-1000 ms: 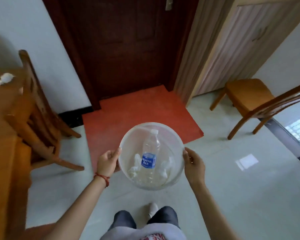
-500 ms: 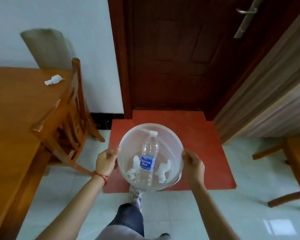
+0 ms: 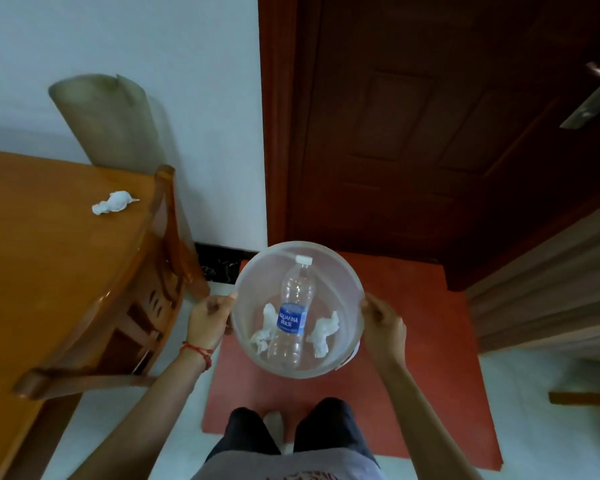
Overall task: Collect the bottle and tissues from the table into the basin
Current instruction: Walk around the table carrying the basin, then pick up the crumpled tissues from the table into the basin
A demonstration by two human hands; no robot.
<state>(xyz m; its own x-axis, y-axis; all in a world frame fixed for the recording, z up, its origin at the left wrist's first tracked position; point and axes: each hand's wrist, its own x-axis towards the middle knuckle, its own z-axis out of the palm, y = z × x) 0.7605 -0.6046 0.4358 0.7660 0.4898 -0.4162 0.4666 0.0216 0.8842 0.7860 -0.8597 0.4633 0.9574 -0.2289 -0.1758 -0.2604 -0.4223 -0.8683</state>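
Left hand (image 3: 209,317) clamped on left rim of basin (image 3: 340,271), right hand (image 3: 381,318) clamped on opposite rim; basin held up between them. Bottle (image 3: 293,313) lies inside between the grips, cap pointing away from body. Crumpled tissues (image 3: 323,334) either side of bottle. Left and beyond left grip, one tissue (image 3: 113,207) on table (image 3: 32,254), chair (image 3: 146,306) between.
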